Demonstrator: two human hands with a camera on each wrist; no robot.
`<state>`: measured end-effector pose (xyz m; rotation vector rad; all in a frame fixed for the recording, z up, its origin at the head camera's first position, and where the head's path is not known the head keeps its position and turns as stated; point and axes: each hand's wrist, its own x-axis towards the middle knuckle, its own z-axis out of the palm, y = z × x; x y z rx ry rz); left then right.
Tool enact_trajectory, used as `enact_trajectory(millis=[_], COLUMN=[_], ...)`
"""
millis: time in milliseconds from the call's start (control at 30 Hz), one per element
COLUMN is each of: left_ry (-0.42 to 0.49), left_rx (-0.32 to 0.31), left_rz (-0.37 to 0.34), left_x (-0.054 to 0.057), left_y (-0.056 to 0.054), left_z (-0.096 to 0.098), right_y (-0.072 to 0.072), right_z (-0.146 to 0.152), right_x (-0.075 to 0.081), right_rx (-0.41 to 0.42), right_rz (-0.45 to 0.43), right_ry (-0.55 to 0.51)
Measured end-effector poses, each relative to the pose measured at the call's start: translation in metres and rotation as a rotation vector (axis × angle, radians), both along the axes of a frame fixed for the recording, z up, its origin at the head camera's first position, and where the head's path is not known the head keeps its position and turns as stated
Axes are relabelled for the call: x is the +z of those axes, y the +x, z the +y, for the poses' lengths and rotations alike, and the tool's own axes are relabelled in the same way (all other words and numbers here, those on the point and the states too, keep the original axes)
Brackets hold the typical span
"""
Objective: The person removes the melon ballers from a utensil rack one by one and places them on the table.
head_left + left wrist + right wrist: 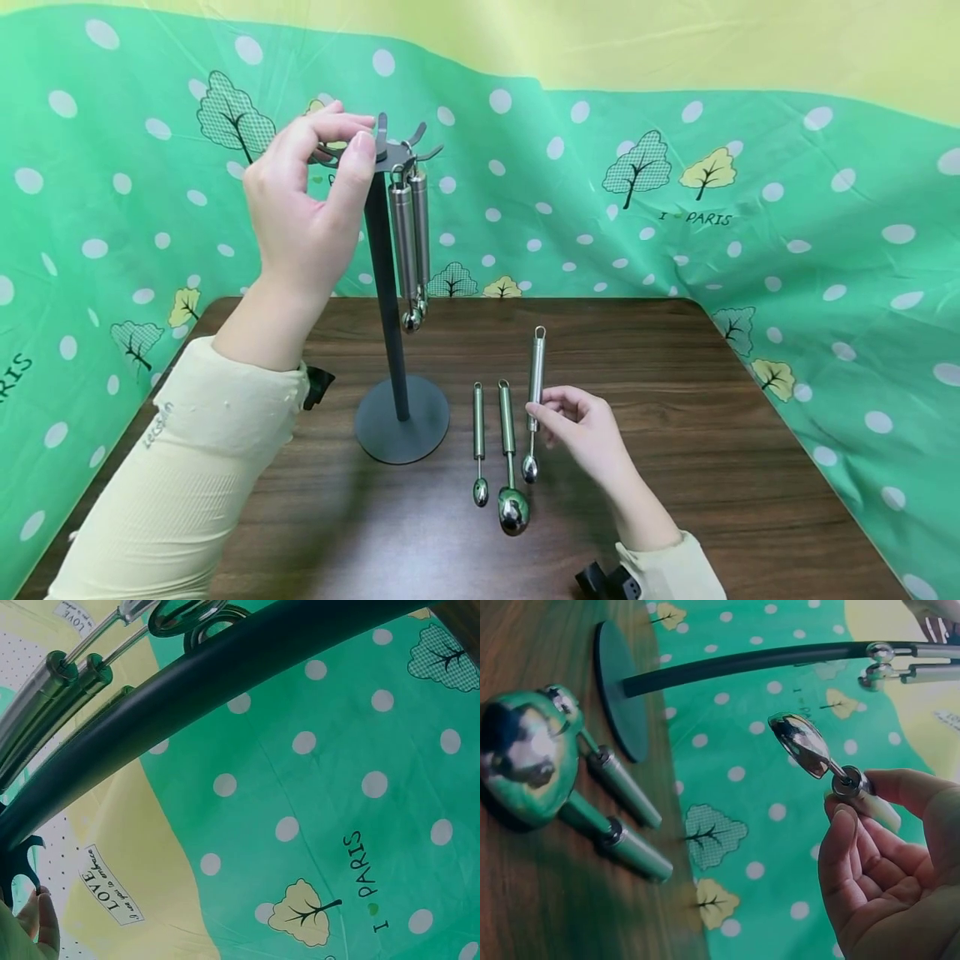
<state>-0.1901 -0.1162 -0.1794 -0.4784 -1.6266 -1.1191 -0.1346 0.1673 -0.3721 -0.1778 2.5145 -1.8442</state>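
My left hand is at the top of a black hanging rack; its fingertips pinch one of the hooks in the left wrist view. Two metal-handled utensils hang by their loops from the rack's right side. My right hand pinches a small metal spoon by the lower handle, loop up and bowl down. The spoon's oval bowl shows clear of the fingers in the right wrist view. Left of it, a small spoon and a larger scoop lie on the table.
The rack's round base stands on the dark wooden table, left of the loose utensils. A green and yellow patterned cloth hangs behind and beside the table.
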Motion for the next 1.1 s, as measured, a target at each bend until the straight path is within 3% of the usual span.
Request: enact_trajectory(millis=[633, 1100], left_ry=[0.04, 0.087], left_rx=[-0.071, -0.15], left_rz=[-0.021, -0.011], left_x=[-0.002, -0.002], left_y=[-0.004, -0.006], left_z=[-0.003, -0.005], right_y=[-0.007, -0.018], right_z=[0.015, 0.02], right_x=[-0.03, -0.051], right_rx=[0.003, -0.046], right_rz=[-0.098, -0.157], right_ry=[0.031, 0.131])
